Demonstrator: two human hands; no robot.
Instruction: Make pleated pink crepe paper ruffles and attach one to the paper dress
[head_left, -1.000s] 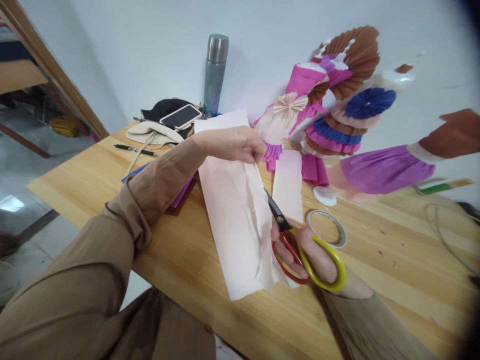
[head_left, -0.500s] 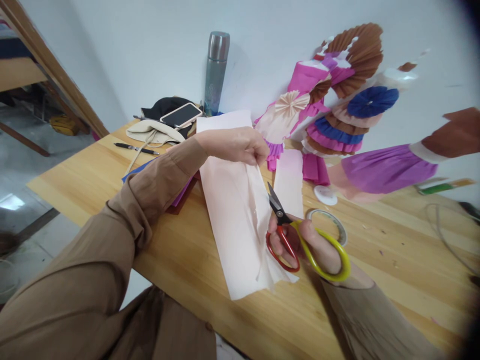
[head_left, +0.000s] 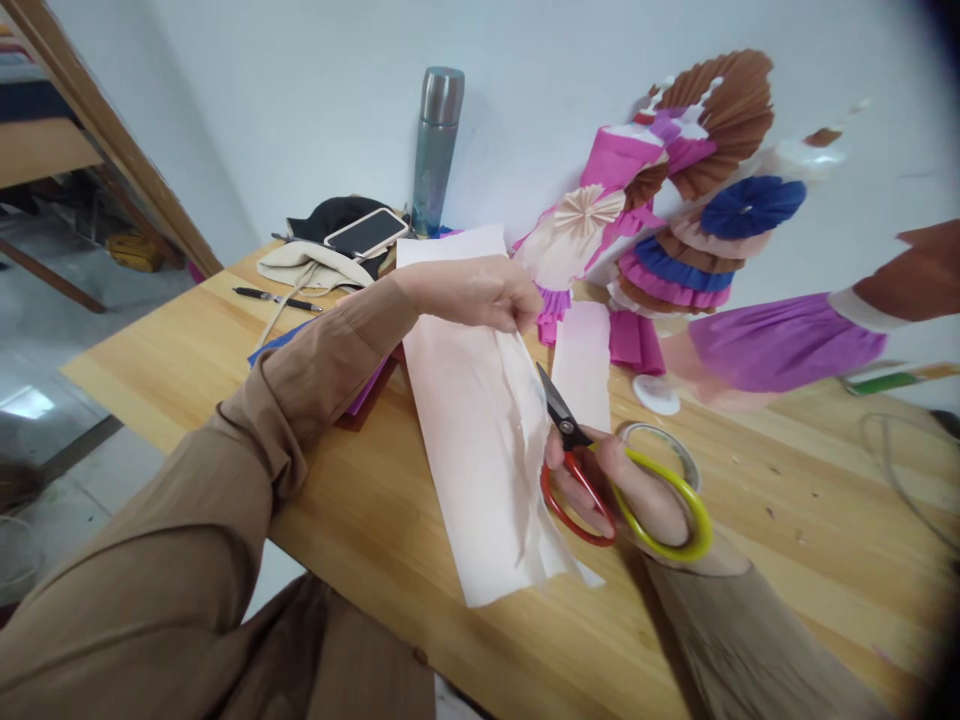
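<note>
A long pale pink sheet of paper (head_left: 472, 420) lies lengthwise on the wooden table (head_left: 787, 540). My left hand (head_left: 480, 290) pinches its far part, fingers closed on the sheet. My right hand (head_left: 630, 495) grips scissors (head_left: 600, 480) with one red and one yellow-green handle loop. The black blades point away from me and sit in a cut along the paper's right side. A narrower pink strip (head_left: 581, 365) lies just right of the blades.
A tape roll (head_left: 664, 450) and a white lid (head_left: 656, 393) lie right of the scissors. Pleated paper fans in pink, brown, blue and purple (head_left: 697, 220) lean on the wall. At the back left are a steel flask (head_left: 435, 150), a phone (head_left: 366, 231), a bag and a pen (head_left: 274, 297).
The scissors have worked a little further along the paper's right side, blades opening and closing. My left hand has kept its pinch on the sheet.
</note>
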